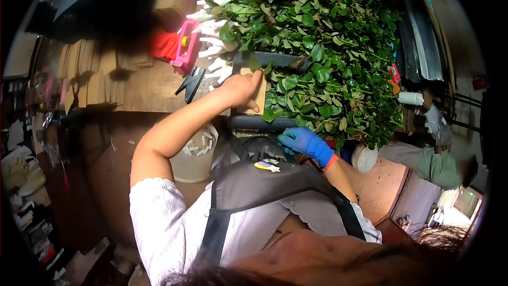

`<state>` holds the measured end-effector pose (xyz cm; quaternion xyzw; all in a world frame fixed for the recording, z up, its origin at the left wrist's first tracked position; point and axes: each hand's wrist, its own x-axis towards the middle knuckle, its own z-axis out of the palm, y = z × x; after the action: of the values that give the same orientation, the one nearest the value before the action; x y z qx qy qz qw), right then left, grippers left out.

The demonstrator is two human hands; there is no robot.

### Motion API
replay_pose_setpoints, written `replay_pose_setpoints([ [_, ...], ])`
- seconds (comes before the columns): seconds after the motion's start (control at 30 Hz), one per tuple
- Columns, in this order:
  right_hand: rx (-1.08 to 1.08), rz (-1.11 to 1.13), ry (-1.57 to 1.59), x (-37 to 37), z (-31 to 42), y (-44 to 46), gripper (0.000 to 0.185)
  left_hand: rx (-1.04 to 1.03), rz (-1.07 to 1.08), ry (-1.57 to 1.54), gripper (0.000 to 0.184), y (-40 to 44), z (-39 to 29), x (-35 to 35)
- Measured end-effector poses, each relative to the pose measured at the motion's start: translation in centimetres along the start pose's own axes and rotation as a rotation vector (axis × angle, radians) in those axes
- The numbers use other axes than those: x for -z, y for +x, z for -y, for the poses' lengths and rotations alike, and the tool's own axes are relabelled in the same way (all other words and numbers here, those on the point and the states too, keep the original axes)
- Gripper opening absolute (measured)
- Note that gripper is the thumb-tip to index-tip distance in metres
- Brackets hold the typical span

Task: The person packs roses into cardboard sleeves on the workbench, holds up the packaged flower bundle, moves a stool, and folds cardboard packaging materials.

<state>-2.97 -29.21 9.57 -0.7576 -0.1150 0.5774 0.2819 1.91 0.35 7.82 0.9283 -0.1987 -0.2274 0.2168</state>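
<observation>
My left hand (241, 92) is bare and grips a brown cardboard piece (261, 95), its index finger and thumb spread across it. The cardboard lies between two dark ribbed bars, an upper bar (280, 59) and a lower bar (264, 123). My right hand (301, 142) wears a blue glove and is held in front of the dark apron (254, 185), fingers curled; what they hold, if anything, is hidden. A large mass of leafy green stems (338, 63) lies beyond and beside the cardboard. White-wrapped bundles (214, 42) line its left side.
Black-handled scissors (191, 83) and a pink tape dispenser (186, 47) lie on the wooden table (151, 92). Cardboard sheets (98, 69) are stacked at the left. A bucket (198, 153) with white pieces stands below the table edge. Another person's green sleeve (438, 168) shows at right.
</observation>
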Motion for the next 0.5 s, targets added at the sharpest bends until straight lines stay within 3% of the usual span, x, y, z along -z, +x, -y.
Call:
replay_pose_setpoints([
  [0.07,0.096,-0.25,-0.525,-3.6,-9.3,5.2,0.033,0.004,-0.005,-0.006,0.118,-0.2,0.3,-0.3],
  [0.1,0.147,-0.385,-0.793,-3.6,-7.9,4.9,0.035,-0.004,-0.019,-0.023,0.118,-0.1,0.3,-0.4],
  [0.13,-0.293,-0.253,-0.471,-3.3,-6.1,5.6,0.038,-0.001,-0.032,-0.031,0.119,0.0,0.2,-0.5],
  [0.17,0.135,-0.4,-0.009,-4.1,-5.4,5.9,0.043,0.005,-0.042,-0.036,0.119,-0.1,0.1,-0.4],
  [0.23,0.613,-0.468,-0.019,-5.4,-4.7,5.2,0.049,0.004,-0.047,-0.045,0.12,-0.7,0.2,-0.5],
  [0.3,1.113,-0.684,-0.228,-2.1,4.0,0.8,0.057,-0.018,-0.068,-0.058,0.12,-0.3,0.6,-0.6],
  [0.33,1.136,-0.807,-0.314,-1.6,5.7,0.9,0.058,-0.008,-0.047,0.005,0.095,-0.2,0.6,-0.5],
  [0.37,1.157,-0.928,-0.401,-1.2,6.9,1.3,0.059,0.03,-0.036,0.012,0.085,0.3,0.7,-0.7],
  [0.43,0.997,-1.0,-0.484,-0.6,8.3,2.7,0.057,0.113,-0.011,0.024,0.064,1.6,1.3,-1.8],
  [0.47,0.985,-0.994,-0.552,-0.2,8.5,3.1,0.056,0.032,-0.088,-0.019,0.046,1.4,1.8,-2.2],
  [0.5,0.977,-0.988,-0.622,0.4,8.9,3.3,0.056,0.029,-0.085,-0.009,0.046,1.6,2.3,-2.5],
])
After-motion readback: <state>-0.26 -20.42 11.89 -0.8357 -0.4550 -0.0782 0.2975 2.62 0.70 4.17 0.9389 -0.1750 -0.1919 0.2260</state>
